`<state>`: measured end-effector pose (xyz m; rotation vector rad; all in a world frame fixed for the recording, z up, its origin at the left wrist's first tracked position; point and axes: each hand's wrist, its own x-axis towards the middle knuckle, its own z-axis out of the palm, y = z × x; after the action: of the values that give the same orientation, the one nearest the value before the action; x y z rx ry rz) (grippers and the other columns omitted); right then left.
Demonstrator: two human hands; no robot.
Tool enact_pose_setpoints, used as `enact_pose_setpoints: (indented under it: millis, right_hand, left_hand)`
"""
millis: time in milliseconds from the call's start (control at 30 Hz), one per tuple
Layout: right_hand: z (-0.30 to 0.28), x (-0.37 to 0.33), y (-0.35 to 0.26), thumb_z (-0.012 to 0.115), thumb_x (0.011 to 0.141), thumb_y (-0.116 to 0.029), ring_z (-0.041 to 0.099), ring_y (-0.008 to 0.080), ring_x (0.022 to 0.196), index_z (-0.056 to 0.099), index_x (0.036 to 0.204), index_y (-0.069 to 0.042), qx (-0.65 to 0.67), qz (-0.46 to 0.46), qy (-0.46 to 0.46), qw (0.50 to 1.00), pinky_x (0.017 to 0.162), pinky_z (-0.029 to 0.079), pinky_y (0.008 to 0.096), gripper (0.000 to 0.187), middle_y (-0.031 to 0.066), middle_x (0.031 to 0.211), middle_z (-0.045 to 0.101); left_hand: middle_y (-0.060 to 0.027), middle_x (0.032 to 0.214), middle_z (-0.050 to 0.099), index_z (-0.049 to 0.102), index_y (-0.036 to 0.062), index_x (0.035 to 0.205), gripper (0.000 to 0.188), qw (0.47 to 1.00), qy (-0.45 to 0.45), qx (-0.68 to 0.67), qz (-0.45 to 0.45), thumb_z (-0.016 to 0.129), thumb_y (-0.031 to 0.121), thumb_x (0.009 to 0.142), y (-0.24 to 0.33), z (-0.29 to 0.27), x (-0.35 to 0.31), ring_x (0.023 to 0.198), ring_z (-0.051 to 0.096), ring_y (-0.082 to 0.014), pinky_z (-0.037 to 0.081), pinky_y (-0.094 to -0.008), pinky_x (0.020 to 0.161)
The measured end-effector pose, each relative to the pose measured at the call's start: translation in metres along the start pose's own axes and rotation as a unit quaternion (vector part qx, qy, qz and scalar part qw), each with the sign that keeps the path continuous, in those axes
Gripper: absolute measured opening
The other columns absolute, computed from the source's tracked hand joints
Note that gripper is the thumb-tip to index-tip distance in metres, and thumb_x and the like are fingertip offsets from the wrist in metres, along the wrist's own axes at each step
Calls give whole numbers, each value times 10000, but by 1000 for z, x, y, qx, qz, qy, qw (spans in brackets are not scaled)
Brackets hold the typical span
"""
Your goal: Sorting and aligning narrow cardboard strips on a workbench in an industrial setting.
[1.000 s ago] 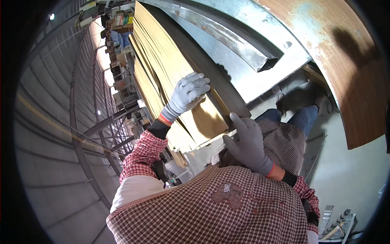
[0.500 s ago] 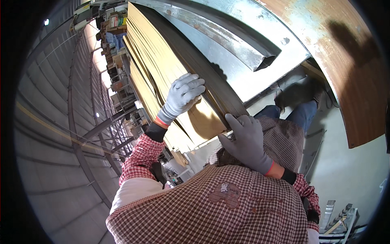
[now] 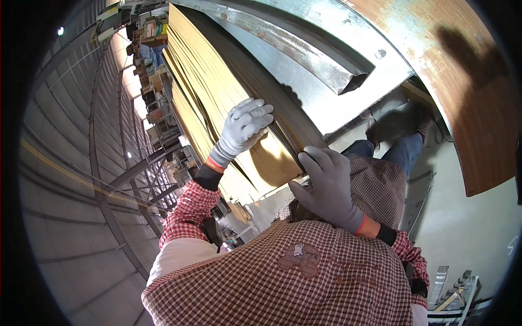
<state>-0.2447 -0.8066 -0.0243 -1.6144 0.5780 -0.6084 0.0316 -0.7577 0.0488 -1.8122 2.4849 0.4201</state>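
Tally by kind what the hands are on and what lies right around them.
Gloved hands: 2, left hand and right hand
Stack of tan sheets: 1
Grey metal channel: 1
Brown curved panel: 1
Total: 5

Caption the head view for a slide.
Gloved left hand and right hand grip a stack of thin tan sheets beside a grey metal frame.
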Motion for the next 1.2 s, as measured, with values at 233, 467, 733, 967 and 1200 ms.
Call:
enact_pose_setpoints:
  millis: [233, 467, 733, 967, 1200]
  right_hand:
    - [2, -1, 1, 767, 691, -279, 524, 318, 1087, 564, 1183, -32, 15, -6, -12, 1000, 903, 403, 489, 586, 126, 1206, 541]
    - [4, -2, -1, 766, 697, -270, 525, 313, 1097, 564, 1168, -25, 28, -8, -7, 1000, 909, 399, 480, 569, 121, 1200, 547]
    - [4, -2, -3, 744, 730, -248, 534, 318, 1086, 535, 1223, -20, 64, -21, -1, 998, 924, 403, 467, 582, 136, 1196, 557]
    - [3, -1, 0, 646, 796, -60, 614, 324, 1041, 517, 1267, 7, 203, 82, -17, 976, 896, 493, 415, 493, 179, 1140, 598]
    - [5, 5, 14, 567, 802, 61, 675, 223, 944, 581, 1204, -5, 407, 253, -14, 878, 800, 551, 316, 407, 157, 1065, 634]
  left_hand:
    - [-111, 1183, 657, 634, 73, 1098, 360, 1000, 7, 4, 5, 769, 135, 771, 0, 1, -1, 1199, 571, -321, 456, -470, 1005]
    - [-116, 1184, 654, 639, 70, 1096, 356, 1000, 14, -7, -1, 770, 123, 769, -1, 4, -4, 1200, 572, -325, 463, -477, 1000]
    - [-123, 1187, 651, 634, 66, 1093, 349, 1000, 19, 5, -3, 765, 116, 773, 0, 4, -6, 1200, 572, -328, 464, -481, 1005]
    - [-134, 1202, 643, 626, 62, 1098, 412, 999, 29, -28, -3, 778, 83, 715, -3, 7, -11, 1205, 565, -340, 456, -494, 1011]
    - [-151, 1201, 634, 610, 51, 1107, 323, 999, 24, -31, -2, 722, 103, 809, -2, 7, -10, 1201, 563, -369, 450, -512, 1013]
